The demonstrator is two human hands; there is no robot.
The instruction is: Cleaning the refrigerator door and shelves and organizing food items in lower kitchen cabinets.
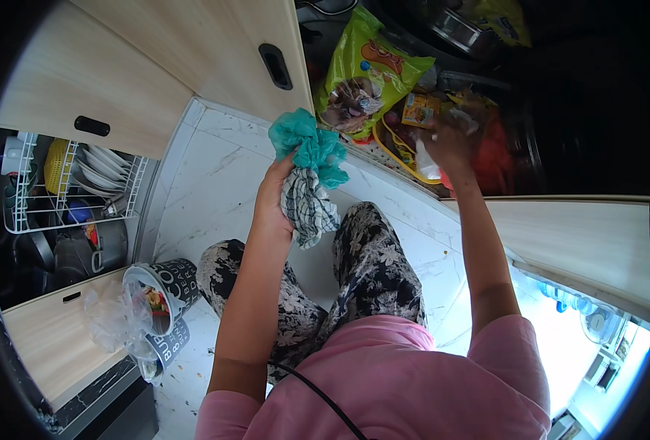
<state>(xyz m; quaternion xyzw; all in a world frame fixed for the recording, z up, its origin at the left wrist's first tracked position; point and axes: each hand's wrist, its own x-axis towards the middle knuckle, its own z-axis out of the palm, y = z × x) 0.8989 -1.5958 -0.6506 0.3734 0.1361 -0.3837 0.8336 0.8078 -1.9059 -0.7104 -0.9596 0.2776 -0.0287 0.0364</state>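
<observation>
A person in a pink shirt and patterned trousers works before an open cupboard [365, 152], one arm stretched inside — the other held back over the knees. The left hand [275, 194] is closed around a checked cloth [309, 209] and a teal bag [303, 143], both hanging above the white floor [200, 161] just outside the opening. Bunched together, they probably fit a single grasp, which would leave the other arm free.

The right hand [451, 147] is deep among the packets, near a small yellow packet [417, 110] and a red bag [494, 158]; blur and shadow hide its fingertips, so whether it grips anything cannot be told. A large green packet [373, 66] rests near the cupboard's front, its bulk apparently too soft to stand straight.

At left, a wire rack [18, 205] holds plates [105, 169] on edge in a row — likely to save room and keep them apart. Below it, two printed tubs sit close together beside the person's knee, the upper tub [185, 282] tilted so its contents show. A clear bag [108, 315] spills loosely over its side, seemingly serving as a liner.
</observation>
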